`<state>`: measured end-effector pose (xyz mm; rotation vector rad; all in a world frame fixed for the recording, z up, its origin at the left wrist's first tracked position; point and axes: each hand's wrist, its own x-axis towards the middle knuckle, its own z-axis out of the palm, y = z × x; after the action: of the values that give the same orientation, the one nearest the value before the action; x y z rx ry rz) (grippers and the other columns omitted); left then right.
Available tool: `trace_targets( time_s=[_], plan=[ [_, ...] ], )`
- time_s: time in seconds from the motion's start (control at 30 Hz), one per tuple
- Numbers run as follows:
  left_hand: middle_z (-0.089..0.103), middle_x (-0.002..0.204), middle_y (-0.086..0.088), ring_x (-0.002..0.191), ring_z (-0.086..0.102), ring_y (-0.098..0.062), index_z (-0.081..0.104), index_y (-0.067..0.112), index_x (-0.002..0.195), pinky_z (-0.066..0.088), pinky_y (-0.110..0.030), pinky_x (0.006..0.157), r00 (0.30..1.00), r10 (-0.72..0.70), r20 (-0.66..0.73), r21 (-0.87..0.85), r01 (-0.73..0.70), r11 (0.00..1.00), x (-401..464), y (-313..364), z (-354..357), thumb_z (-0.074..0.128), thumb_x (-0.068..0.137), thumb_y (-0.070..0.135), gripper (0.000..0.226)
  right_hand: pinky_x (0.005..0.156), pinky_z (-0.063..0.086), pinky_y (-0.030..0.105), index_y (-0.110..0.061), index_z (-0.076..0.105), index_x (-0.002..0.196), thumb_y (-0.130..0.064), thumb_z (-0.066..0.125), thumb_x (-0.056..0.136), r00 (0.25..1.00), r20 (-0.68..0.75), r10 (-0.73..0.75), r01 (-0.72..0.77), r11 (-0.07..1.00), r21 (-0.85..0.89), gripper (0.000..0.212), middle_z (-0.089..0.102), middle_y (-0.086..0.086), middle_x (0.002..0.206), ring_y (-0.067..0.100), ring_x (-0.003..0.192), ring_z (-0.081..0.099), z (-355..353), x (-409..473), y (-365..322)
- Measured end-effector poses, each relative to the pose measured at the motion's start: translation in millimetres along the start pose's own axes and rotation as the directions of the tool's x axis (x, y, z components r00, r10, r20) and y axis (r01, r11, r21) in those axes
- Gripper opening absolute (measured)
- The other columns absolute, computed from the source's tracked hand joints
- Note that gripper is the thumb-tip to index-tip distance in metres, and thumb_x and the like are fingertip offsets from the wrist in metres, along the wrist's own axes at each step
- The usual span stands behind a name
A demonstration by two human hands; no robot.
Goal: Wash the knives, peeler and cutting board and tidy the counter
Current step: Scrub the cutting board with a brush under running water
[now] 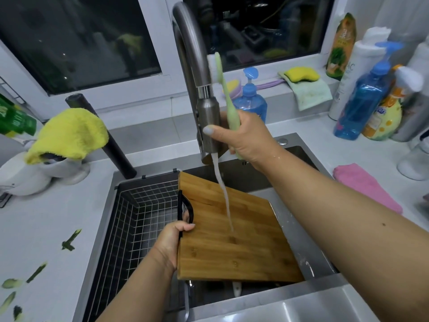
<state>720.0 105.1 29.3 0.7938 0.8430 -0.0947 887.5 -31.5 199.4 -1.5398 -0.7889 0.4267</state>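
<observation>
While water runs from the faucet (204, 101) onto it, the cutting board (234, 231) sits tilted over the sink (308, 254), its low edge toward six o'clock. At the board's nine o'clock edge, the left hand (173, 240) curls its fingers around the edge just below the black handle (185, 209), thumb on top. Up at twelve o'clock, the right hand (243, 138) grips a pale green brush (226, 89) upright, bristle head beside the faucet neck, thumb pressed against the spray head. A wire basket (139, 219) fills the sink's nine o'clock side. Green peel scraps (69, 241) lie on the counter (46, 228) toward eight o'clock, a pink cloth (366, 185) at three o'clock.
</observation>
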Motion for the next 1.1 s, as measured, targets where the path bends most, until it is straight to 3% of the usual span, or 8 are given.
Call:
trace_targets(
  time_s=[0.13, 0.2, 0.3, 0.43, 0.57, 0.7, 0.93, 1.1],
  plan=[
    [0.064, 0.112, -0.014, 0.092, 0.060, -0.036, 0.062, 0.027, 0.110, 0.051, -0.048, 0.077, 0.999, -0.012, -0.046, 0.002, 0.012, 1.000, 4.6, 1.3, -2.4, 0.050, 0.075, 0.008, 0.042, 0.062, 0.051, 0.014, -0.019, 0.062, 0.094, -0.020, 0.078, 0.076, 0.997, 0.062, 0.039, -0.034, 0.996, -0.080, 0.025, 0.068, -0.005, 0.086, -0.001, 0.074, 0.067, 7.6, -9.5, 30.0],
    [0.064, 0.115, -0.014, 0.092, 0.061, -0.036, 0.060, 0.029, 0.113, 0.051, -0.048, 0.077, 0.997, -0.014, -0.078, -0.008, 0.013, 1.000, 5.8, 1.0, -1.2, 0.052, 0.075, 0.008, 0.044, 0.077, 0.054, 0.024, -0.019, 0.062, 0.104, -0.027, 0.081, 0.073, 0.997, 0.067, 0.044, -0.033, 0.986, -0.163, 0.038, 0.068, -0.006, 0.095, 0.006, 0.088, 0.065, 10.9, -11.9, 43.9],
    [0.070, 0.097, -0.013, 0.086, 0.062, -0.034, 0.066, 0.024, 0.103, 0.051, -0.046, 0.075, 0.997, -0.018, -0.077, -0.008, 0.018, 1.000, 4.1, 0.9, 2.1, 0.050, 0.083, 0.009, 0.030, 0.085, 0.050, 0.023, -0.023, 0.053, 0.125, -0.029, 0.082, 0.071, 0.994, 0.106, 0.039, -0.014, 0.974, -0.226, 0.061, 0.061, -0.012, 0.104, 0.005, 0.098, 0.059, 14.5, -14.7, 48.6],
    [0.071, 0.094, -0.011, 0.085, 0.063, -0.034, 0.066, 0.026, 0.099, 0.051, -0.047, 0.079, 0.995, -0.014, -0.095, -0.022, 0.012, 1.000, 2.5, 0.3, 4.1, 0.053, 0.085, 0.013, 0.023, 0.080, 0.050, 0.027, -0.028, 0.052, 0.121, -0.032, 0.081, 0.071, 0.984, 0.167, 0.066, -0.011, 0.951, -0.310, 0.058, 0.060, -0.015, 0.097, 0.006, 0.093, 0.058, 18.4, -12.7, 43.7],
    [0.071, 0.100, -0.019, 0.092, 0.064, -0.038, 0.070, 0.014, 0.103, 0.050, -0.052, 0.086, 0.995, -0.032, -0.096, 0.016, 0.033, 0.999, -1.2, 0.3, 7.2, 0.054, 0.090, 0.022, 0.023, 0.073, 0.044, 0.018, -0.024, 0.052, 0.121, -0.029, 0.080, 0.073, 0.969, 0.229, 0.093, -0.016, 0.949, -0.316, 0.056, 0.056, -0.017, 0.096, 0.003, 0.090, 0.055, 29.2, -5.2, 35.2],
    [0.070, 0.105, -0.022, 0.097, 0.065, -0.040, 0.067, 0.008, 0.113, 0.052, -0.051, 0.080, 0.992, -0.083, -0.091, 0.020, 0.085, 0.996, -3.4, 0.3, 6.5, 0.056, 0.091, 0.033, 0.034, 0.075, 0.051, 0.034, -0.020, 0.055, 0.117, -0.033, 0.082, 0.069, 0.984, 0.161, 0.075, -0.006, 0.918, -0.397, 0.057, 0.059, -0.005, 0.099, 0.017, 0.091, 0.059, 41.5, 12.4, 31.9],
    [0.071, 0.107, -0.018, 0.096, 0.065, -0.038, 0.067, 0.016, 0.119, 0.052, -0.050, 0.082, 0.994, -0.062, -0.091, 0.013, 0.063, 0.998, -2.4, -0.2, 4.6, 0.055, 0.091, 0.032, 0.034, 0.082, 0.053, 0.043, -0.024, 0.051, 0.125, -0.034, 0.078, 0.074, 0.996, 0.067, -0.054, 0.082, 0.836, -0.543, 0.058, 0.065, 0.002, 0.106, 0.022, 0.090, 0.062, 43.2, 33.2, 37.3],
    [0.068, 0.112, -0.022, 0.104, 0.064, -0.040, 0.064, 0.006, 0.120, 0.051, -0.052, 0.085, 0.988, -0.105, -0.113, 0.037, 0.110, 0.993, -1.4, -0.5, 1.9, 0.053, 0.092, 0.045, 0.050, 0.082, 0.051, 0.035, -0.022, 0.045, 0.135, -0.033, 0.075, 0.078, 0.995, 0.087, -0.047, 0.091, 0.780, -0.619, 0.065, 0.062, 0.005, 0.112, 0.023, 0.097, 0.059, 31.1, 33.5, 36.3]
  ],
)
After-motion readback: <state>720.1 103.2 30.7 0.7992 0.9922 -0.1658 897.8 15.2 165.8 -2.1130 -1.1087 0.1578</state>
